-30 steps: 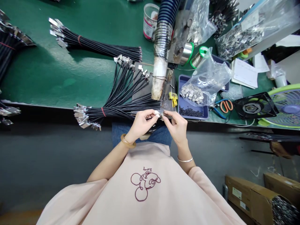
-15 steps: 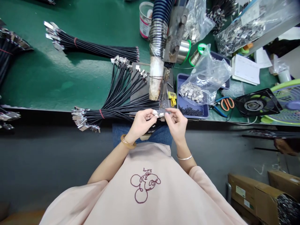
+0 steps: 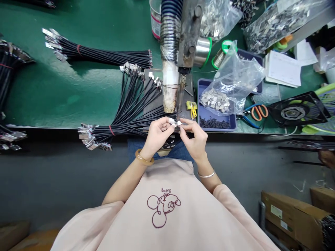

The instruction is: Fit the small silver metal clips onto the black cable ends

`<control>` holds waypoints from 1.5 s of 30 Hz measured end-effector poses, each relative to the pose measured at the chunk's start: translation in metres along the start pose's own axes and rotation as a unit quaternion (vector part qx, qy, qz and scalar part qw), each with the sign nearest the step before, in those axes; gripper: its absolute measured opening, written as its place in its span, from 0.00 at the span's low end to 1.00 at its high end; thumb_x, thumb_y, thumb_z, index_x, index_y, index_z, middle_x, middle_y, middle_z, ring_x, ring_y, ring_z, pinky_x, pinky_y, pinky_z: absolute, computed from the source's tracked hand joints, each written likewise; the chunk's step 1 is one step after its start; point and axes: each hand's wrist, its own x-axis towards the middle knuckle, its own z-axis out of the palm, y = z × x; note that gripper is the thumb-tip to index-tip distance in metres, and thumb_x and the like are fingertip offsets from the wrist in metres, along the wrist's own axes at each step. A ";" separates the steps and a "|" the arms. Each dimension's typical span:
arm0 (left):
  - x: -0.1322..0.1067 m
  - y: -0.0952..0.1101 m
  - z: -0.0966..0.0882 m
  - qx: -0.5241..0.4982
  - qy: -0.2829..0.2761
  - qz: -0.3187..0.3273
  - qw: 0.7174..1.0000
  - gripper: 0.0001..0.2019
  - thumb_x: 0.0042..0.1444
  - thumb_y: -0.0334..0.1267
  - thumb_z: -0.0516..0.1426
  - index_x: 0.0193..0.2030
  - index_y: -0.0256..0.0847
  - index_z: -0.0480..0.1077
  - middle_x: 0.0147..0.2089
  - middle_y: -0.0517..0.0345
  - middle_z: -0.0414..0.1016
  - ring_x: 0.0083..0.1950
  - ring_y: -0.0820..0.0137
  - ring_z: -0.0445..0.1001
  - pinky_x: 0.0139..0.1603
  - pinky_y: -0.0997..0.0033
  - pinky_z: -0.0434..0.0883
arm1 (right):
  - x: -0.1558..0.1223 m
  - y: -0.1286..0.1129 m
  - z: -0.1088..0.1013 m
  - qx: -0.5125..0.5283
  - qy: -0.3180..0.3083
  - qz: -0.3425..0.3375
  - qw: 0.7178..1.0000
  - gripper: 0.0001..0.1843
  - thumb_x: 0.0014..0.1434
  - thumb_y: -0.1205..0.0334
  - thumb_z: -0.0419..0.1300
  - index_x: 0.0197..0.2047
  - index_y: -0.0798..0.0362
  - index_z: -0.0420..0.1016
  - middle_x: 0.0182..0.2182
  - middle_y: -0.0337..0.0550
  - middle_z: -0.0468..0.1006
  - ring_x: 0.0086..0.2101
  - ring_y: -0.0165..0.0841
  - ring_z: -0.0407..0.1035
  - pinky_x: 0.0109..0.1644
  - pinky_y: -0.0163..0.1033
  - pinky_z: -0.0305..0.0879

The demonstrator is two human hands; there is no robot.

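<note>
My left hand [image 3: 157,134] and my right hand [image 3: 195,136] meet at the bench's front edge, both pinched on a small metal connector [image 3: 176,122] at the end of a black cable. The connector sits just below the tip of the soldering fixture [image 3: 180,94]. A bundle of black cables [image 3: 131,115] with metal ends fans out to the left of my left hand, tied with a red band. A blue tray [image 3: 214,122] with small metal shells and a clear bag [image 3: 230,87] lies right of my right hand.
A second cable bundle [image 3: 99,55] lies at the back left on the green bench [image 3: 52,90]. A ribbed hose [image 3: 170,31], solder spools [image 3: 222,52], orange-handled scissors [image 3: 258,112], a black fan [image 3: 293,111] and papers crowd the right. Cardboard boxes [image 3: 288,216] stand on the floor.
Both hands with the connector have shifted slightly up towards the fixture's tip. The view has tilted a little; the grip is unchanged.
</note>
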 end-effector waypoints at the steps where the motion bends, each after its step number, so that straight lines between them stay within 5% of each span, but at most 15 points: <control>1: 0.000 0.000 0.000 -0.001 0.002 0.001 1.000 0.04 0.53 0.34 0.62 0.30 0.37 0.72 0.24 0.65 0.63 0.25 0.79 0.60 0.28 0.78 0.60 | 0.001 0.000 0.001 0.003 0.000 0.004 1.000 0.05 0.63 0.69 0.60 0.36 0.50 0.74 0.45 0.46 0.84 0.45 0.35 0.80 0.46 0.41 0.79; 14: 0.002 0.005 0.001 -0.009 0.021 -0.009 1.000 0.06 0.53 0.37 0.64 0.32 0.37 0.73 0.26 0.63 0.68 0.26 0.79 0.63 0.28 0.79 0.63 | 0.008 -0.004 -0.002 0.020 -0.005 0.027 0.999 0.06 0.64 0.66 0.60 0.34 0.48 0.76 0.46 0.45 0.84 0.48 0.37 0.80 0.54 0.47 0.77; 26: 0.002 0.004 0.000 0.003 0.011 -0.010 1.000 0.05 0.53 0.35 0.63 0.32 0.37 0.73 0.27 0.63 0.68 0.26 0.79 0.63 0.29 0.79 0.63 | 0.006 -0.003 -0.003 0.033 -0.020 0.047 0.998 0.06 0.62 0.67 0.60 0.33 0.49 0.73 0.45 0.46 0.84 0.43 0.36 0.81 0.48 0.44 0.79; 45: 0.003 0.004 0.001 0.012 0.027 -0.010 1.000 0.06 0.52 0.37 0.64 0.32 0.37 0.74 0.27 0.62 0.69 0.27 0.78 0.65 0.29 0.79 0.64 | 0.008 0.003 -0.004 0.011 -0.024 -0.018 0.999 0.06 0.62 0.68 0.59 0.34 0.48 0.72 0.49 0.47 0.83 0.44 0.35 0.81 0.50 0.45 0.79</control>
